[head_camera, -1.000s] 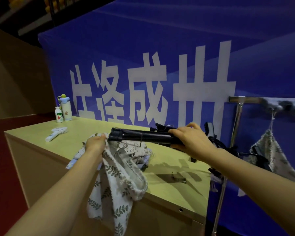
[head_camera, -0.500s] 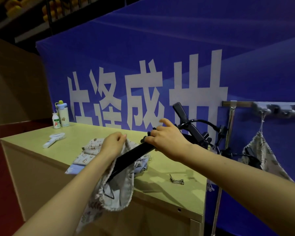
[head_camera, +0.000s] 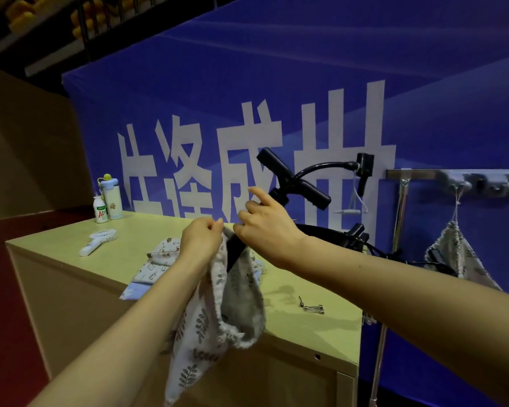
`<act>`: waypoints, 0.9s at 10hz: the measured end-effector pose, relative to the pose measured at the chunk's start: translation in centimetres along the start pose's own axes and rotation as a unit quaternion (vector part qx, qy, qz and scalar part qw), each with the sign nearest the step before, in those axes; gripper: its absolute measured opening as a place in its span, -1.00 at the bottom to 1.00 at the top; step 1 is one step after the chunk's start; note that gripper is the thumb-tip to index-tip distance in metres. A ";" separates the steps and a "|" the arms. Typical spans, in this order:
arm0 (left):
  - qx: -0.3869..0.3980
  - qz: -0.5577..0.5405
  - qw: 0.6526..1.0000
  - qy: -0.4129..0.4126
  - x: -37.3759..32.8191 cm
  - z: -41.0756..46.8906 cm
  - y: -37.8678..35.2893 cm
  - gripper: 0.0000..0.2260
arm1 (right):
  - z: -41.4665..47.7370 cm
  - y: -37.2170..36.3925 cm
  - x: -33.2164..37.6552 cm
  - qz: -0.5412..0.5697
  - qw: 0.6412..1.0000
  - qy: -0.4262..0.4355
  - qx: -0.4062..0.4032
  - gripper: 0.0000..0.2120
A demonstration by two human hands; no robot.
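Note:
My left hand (head_camera: 202, 239) pinches the rim of a white cloth bag with a leaf print (head_camera: 206, 321) and holds its mouth up over the front of the wooden counter (head_camera: 315, 333). A black folded stand (head_camera: 294, 180) with a curved neck pokes steeply out of the bag; its lower end is inside the cloth. My right hand (head_camera: 265, 224) holds the stand's shaft at the bag's mouth, forefinger raised.
More printed cloth (head_camera: 159, 259) lies flat on the counter behind the bag. Metal clips (head_camera: 313, 307) lie to the right. A white hand fan (head_camera: 97, 240), a small bottle (head_camera: 100, 209) and a flask (head_camera: 112, 198) stand at the far left. A rail (head_camera: 453, 174) with another hanging bag (head_camera: 453, 254) is at right.
The stand has tipped from level to steep and slid deeper into the bag. My left hand has lifted the bag's rim up around it. My right hand has moved down the shaft.

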State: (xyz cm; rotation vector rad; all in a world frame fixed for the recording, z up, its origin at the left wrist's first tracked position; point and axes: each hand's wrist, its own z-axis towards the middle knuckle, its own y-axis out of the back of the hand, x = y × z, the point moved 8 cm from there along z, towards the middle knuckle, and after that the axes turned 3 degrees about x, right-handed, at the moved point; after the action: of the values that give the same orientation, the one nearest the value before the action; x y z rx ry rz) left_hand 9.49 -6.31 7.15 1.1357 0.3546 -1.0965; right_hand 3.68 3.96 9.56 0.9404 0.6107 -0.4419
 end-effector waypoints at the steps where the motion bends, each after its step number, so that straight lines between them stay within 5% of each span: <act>1: 0.019 -0.064 0.998 -0.002 -0.3 0.1 -0.6 -0.66 | 0.4 0.8 0.8 -0.007 1.000 0.025 -0.014 -0.75; 2: 0.050 -0.200 0.978 0.027 0.6 -0.7 -1.7 -0.72 | 0.9 1.4 1.1 0.008 0.999 0.026 -0.024 -0.76; 3: -0.004 -0.289 0.954 0.076 1.9 -1.5 -1.8 -0.73 | 1.3 2.0 1.4 0.016 0.998 0.029 -0.048 -0.77; 5: -0.117 -0.293 0.938 0.144 3.9 -2.1 -0.2 -0.76 | -0.9 2.1 1.4 0.118 0.969 0.086 -0.202 -0.68; 6: -0.147 -0.252 0.940 0.176 3.6 -2.8 1.0 -0.65 | -2.4 -0.4 -1.4 0.278 0.941 -0.075 -0.176 -0.81; 7: -0.143 -0.246 0.940 0.188 2.8 -3.6 1.1 -0.64 | -2.3 -5.3 -1.0 0.519 0.826 -0.209 0.065 -0.54; 8: -0.129 -0.268 0.931 0.211 2.9 -4.0 0.5 -0.64 | -1.4 -6.0 0.6 0.567 0.788 -0.205 0.123 -0.48; 9: -0.111 -0.297 0.920 0.231 2.8 -4.5 -0.3 -0.64 | -1.9 -5.7 -0.1 0.649 0.718 -0.241 0.073 -0.68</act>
State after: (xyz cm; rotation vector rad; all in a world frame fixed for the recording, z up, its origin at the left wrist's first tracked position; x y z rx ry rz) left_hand 11.83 -3.86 3.02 1.1000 1.2309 -1.2555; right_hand -0.36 2.59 5.36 1.1184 -0.6406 0.5604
